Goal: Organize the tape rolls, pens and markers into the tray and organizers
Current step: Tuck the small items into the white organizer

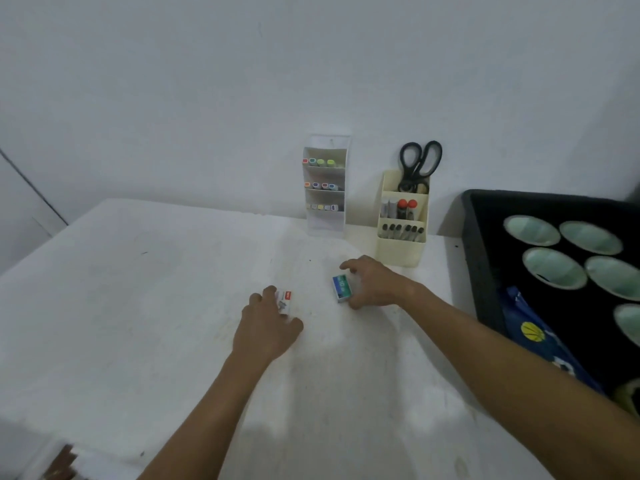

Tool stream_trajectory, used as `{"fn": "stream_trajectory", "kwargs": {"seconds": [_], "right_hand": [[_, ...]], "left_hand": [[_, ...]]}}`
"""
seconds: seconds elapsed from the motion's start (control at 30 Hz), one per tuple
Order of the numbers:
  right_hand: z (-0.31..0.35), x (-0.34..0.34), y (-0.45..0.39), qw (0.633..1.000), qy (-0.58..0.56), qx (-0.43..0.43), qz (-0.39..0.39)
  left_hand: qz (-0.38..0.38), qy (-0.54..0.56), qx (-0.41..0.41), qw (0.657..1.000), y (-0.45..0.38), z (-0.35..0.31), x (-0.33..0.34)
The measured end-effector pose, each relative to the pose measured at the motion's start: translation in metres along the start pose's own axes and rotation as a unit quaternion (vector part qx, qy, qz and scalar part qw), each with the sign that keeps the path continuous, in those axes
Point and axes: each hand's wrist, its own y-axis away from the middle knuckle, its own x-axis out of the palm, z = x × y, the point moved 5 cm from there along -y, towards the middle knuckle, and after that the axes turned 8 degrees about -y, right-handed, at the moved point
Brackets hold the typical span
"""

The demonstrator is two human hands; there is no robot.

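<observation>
Left hand (268,327) curled on white box (284,301) | right hand (372,282) pinching blue box (341,288), both on bench (138,306) | boxes likely light, stiff; grip long sides | tray (485,271) right of right hand, tape rolls (554,268) inside.

Office desk, pen organizer (401,220), scissors (419,164), white wall (207,81)

Pale green tape rolls (561,251) are laid flat in the black tray (476,258) at the right edge of the frame, colour-capped markers (323,185) are stacked in the white three-tier organizer (325,223) at upper centre, and dark pens (401,232) are stood upright in the cream organizer (398,252) beside it.
</observation>
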Motion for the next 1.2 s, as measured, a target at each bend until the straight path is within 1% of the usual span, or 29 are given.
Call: {"fn": "stream_trajectory", "kwargs": {"seconds": [0.1,0.2,0.33,0.43,0.5,0.6,0.73,0.8,0.93,1.1,1.2], "right_hand": [[-0.003,-0.004,0.003,0.999,0.004,0.043,-0.005],[-0.002,0.002,0.004,0.996,-0.012,0.086,-0.019],[0.007,0.014,-0.006,0.992,-0.010,0.110,-0.055],[0.008,0.004,-0.020,0.983,-0.085,0.135,-0.096],[0.009,-0.007,-0.030,0.968,-0.152,0.139,-0.140],[0.013,-0.017,-0.042,0.939,-0.230,0.115,-0.230],[0.018,-0.016,-0.061,0.883,-0.314,0.088,-0.338],[0.017,-0.012,-0.068,0.871,-0.320,0.077,-0.366],[0.016,-0.007,-0.074,0.879,-0.280,0.056,-0.383],[0.013,-0.005,-0.086,0.895,-0.242,0.056,-0.370],[0.011,-0.004,-0.089,0.897,-0.226,0.058,-0.374]], "left_hand": [[-0.056,0.043,-0.013,0.997,0.001,0.002,0.001],[-0.092,0.061,-0.013,0.994,-0.003,0.000,0.001],[-0.098,0.069,-0.012,0.993,-0.025,-0.013,-0.004],[-0.115,0.080,0.025,0.990,-0.052,-0.031,-0.013],[-0.130,0.084,0.053,0.986,-0.071,-0.045,-0.021],[-0.146,0.087,0.082,0.982,-0.103,-0.063,-0.028],[-0.133,0.092,0.099,0.982,-0.135,-0.078,-0.021],[-0.126,0.095,0.100,0.982,-0.143,-0.082,-0.016],[-0.132,0.088,0.114,0.981,-0.152,-0.086,-0.009],[-0.157,0.096,0.149,0.972,-0.157,-0.088,-0.009],[-0.154,0.095,0.164,0.970,-0.158,-0.089,-0.008]]}}
